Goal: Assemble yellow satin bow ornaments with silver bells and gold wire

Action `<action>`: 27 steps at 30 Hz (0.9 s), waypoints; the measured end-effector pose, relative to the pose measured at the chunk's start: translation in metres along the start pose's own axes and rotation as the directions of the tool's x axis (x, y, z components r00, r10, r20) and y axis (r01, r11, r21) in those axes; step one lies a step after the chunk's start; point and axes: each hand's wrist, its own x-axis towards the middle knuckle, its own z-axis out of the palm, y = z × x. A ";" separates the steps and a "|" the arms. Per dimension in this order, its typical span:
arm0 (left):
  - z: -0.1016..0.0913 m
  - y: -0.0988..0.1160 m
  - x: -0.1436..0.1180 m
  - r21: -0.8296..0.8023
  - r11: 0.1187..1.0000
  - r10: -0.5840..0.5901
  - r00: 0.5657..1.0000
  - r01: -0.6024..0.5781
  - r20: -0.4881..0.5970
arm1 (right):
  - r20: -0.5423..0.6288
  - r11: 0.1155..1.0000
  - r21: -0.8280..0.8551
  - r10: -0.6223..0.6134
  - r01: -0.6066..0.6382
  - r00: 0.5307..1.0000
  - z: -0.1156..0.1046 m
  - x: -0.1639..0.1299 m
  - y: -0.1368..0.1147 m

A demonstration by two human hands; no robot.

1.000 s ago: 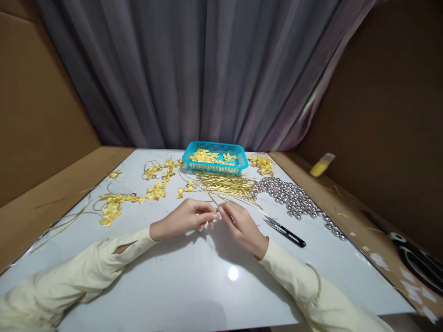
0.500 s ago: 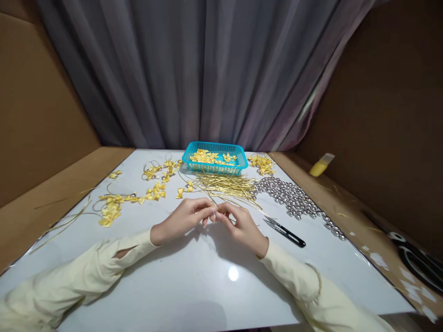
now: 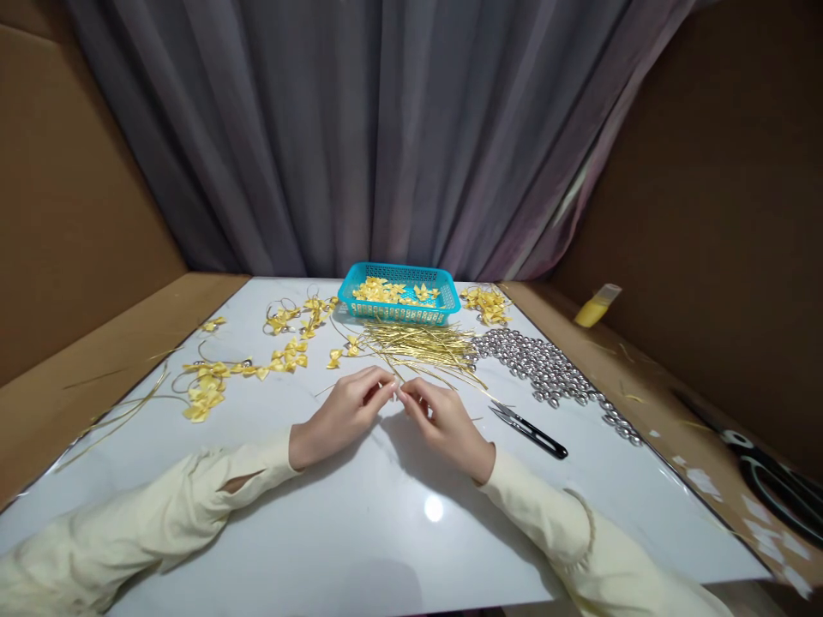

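Observation:
My left hand (image 3: 344,410) and my right hand (image 3: 441,418) meet fingertip to fingertip over the white table (image 3: 360,523), just in front of a heap of thin gold wires (image 3: 424,347). Both pinch something small between the fingertips; it looks like one gold wire, but it is too fine to be sure. Cream sleeves cover both arms. Yellow ribbon bows (image 3: 283,356) lie scattered to the left of my hands. Black thread snips (image 3: 531,431) lie just right of my right hand.
A turquoise basket (image 3: 399,296) with yellow bows stands at the back centre. Silver beads (image 3: 546,368) spread along the right side. A yellow bottle (image 3: 597,307) and large black scissors (image 3: 775,484) rest on the brown board at right. A grey curtain hangs behind.
Both hands stay joined at the fingertips and have shifted slightly away from me; the fingers have worked a little. Nothing else on the table has moved.

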 end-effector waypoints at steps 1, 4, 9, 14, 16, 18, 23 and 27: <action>0.000 0.000 0.000 0.006 1.000 0.011 1.000 -0.011 -0.005 | -0.008 1.000 -0.004 0.005 -0.005 1.000 -0.001 0.000 0.000; 0.000 -0.001 0.000 -0.040 0.999 -0.012 1.000 0.012 -0.007 | -0.027 1.000 -0.007 0.025 -0.025 0.999 -0.004 0.000 -0.001; 0.000 -0.001 -0.001 -0.194 0.978 -0.069 0.997 0.074 0.035 | 0.030 0.999 0.038 0.030 -0.031 0.999 -0.008 0.000 -0.005; 0.001 -0.001 -0.001 -0.246 0.963 -0.097 0.992 0.114 0.081 | 0.074 0.998 0.069 -0.001 -0.004 0.997 -0.008 0.002 -0.005; 0.001 -0.001 -0.001 -0.247 0.959 -0.117 0.988 0.139 0.102 | 0.081 0.998 0.064 -0.018 0.013 0.997 -0.008 0.002 -0.002; 0.001 -0.001 0.000 -0.249 0.956 -0.132 0.984 0.158 0.117 | 0.086 0.998 0.056 -0.036 0.031 0.996 -0.007 0.002 0.000; 0.002 0.001 -0.001 -0.241 0.956 -0.139 0.983 0.166 0.123 | 0.106 0.997 0.044 -0.063 0.059 0.992 -0.005 0.002 0.006; 0.001 0.003 -0.002 -0.232 0.959 -0.135 0.982 0.163 0.133 | 0.117 0.997 0.033 -0.070 0.067 0.991 -0.006 0.001 0.008</action>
